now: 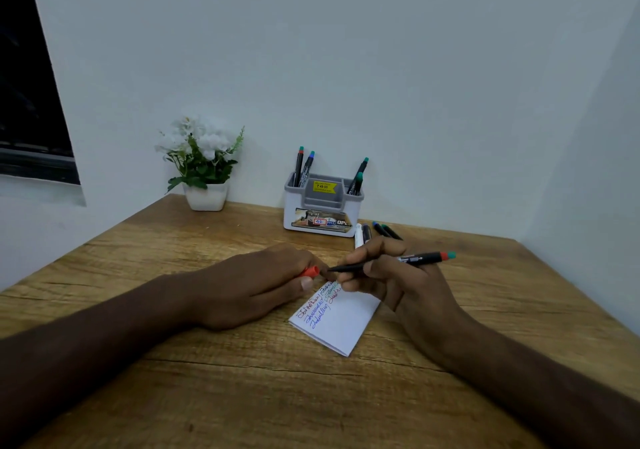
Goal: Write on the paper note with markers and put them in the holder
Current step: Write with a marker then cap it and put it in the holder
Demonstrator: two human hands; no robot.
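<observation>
A folded white paper note [341, 324] with red, blue and green handwriting lies on the wooden table [242, 379]. My right hand [391, 279] holds a black marker [412, 260] with a red and green end, its bare tip pointing left just above the note's top edge. My left hand [266, 282] grips the red cap [309, 271], whose open end faces the marker tip a short gap away. The white and grey holder [322, 206] stands behind by the wall, with several markers upright in its two side compartments.
A few loose markers [377, 230] lie on the table just right of the holder, behind my right hand. A white pot of artificial flowers [204, 168] stands at the back left. Walls close in behind and on the right.
</observation>
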